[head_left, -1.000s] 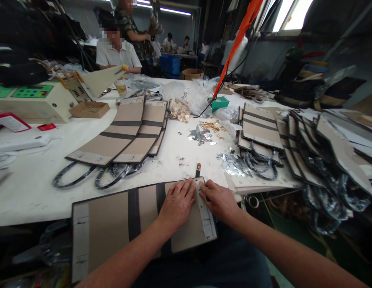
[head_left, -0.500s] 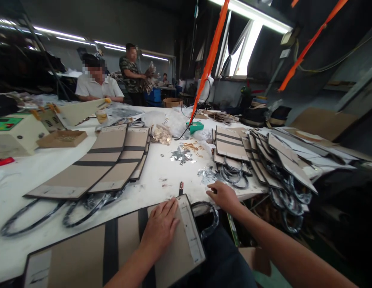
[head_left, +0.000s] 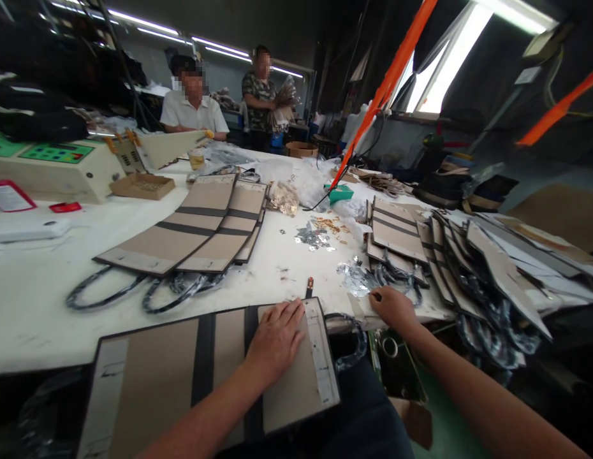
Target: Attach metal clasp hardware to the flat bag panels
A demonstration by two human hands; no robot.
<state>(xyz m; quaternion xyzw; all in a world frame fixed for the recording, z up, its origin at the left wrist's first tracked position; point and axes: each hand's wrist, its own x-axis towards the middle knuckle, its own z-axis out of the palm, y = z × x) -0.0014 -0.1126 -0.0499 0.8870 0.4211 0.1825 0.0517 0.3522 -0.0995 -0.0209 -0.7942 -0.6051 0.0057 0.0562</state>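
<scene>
1. Left hand point(head_left: 276, 336): lies flat, fingers extended and close together, on the beige panel point(head_left: 153, 376) near its right end.
2. Right hand point(head_left: 395, 309): fingers curled inward, at the near edge of the silver plates point(head_left: 358, 282); whether it grips one cannot be determined.
3. Beige panel: located at the near edge of the white table point(head_left: 43, 290), partly over the person's lap. Dark bands cross it; a film-wrapped handle point(head_left: 358, 347) projects from its right end.
4. Dark tab point(head_left: 310, 287): projects from the panel's far edge, near the right corner.
5. Gold pieces point(head_left: 331, 225): scattered beyond the silver plates.
6. Similar panels: stacked at left point(head_left: 165, 239) and right point(head_left: 396, 231).
7. Co-worker in white point(head_left: 194, 111): positioned beyond the table.
</scene>
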